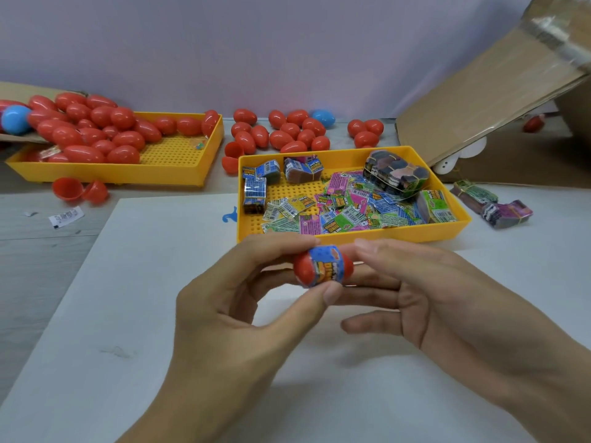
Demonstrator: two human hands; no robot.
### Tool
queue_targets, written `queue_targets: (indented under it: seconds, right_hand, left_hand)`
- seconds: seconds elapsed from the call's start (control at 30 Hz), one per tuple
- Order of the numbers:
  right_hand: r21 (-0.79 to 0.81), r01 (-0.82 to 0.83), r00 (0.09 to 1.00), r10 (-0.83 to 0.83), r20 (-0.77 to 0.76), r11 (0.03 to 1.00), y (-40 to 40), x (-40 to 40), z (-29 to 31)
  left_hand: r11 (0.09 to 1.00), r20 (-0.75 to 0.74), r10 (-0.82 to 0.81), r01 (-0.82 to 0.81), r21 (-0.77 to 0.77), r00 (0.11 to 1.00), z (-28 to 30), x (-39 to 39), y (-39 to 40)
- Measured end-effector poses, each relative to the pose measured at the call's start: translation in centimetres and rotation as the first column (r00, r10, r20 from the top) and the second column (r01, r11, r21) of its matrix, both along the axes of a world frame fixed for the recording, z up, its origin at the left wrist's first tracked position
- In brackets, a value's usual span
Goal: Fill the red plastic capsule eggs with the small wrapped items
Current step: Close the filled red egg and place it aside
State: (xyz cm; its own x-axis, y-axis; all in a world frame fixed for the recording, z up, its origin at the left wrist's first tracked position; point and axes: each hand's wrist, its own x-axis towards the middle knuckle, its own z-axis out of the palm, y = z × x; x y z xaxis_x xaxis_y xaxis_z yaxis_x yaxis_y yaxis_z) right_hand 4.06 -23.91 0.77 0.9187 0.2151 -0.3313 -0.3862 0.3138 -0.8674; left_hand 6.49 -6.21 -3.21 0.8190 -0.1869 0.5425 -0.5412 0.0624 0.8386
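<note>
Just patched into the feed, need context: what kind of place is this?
Likely a small hand-packing workstation, not a home table. Yellow perforated trays hold piled red capsule eggs and loose wrapped packets, with an open cardboard carton alongside.

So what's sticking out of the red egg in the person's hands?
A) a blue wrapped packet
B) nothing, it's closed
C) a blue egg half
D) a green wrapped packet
A: a blue wrapped packet shows between the halves of the red egg, pinched by the left hand, with the right hand alongside.
</note>
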Motion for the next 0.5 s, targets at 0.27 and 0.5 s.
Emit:
queue_targets:
  seconds: [0.27, 0.5]
  right_hand:
    - [-0.025, -0.006, 1.0, 0.006, -0.004, 1.0, 0.53, -0.35, -0.01]
    - [-0.136, 0.021, 0.999, -0.016, 0.041, 0.991, 0.54, -0.48, 0.01]
  left_hand:
    - [0.997, -0.108, -0.004, -0.004, -0.073, 0.994, -0.31, -0.09, 0.16]
    - [0.998, -0.06, -0.054, 0.055, 0.026, 0.997, -0.05, -0.23, 0.2]
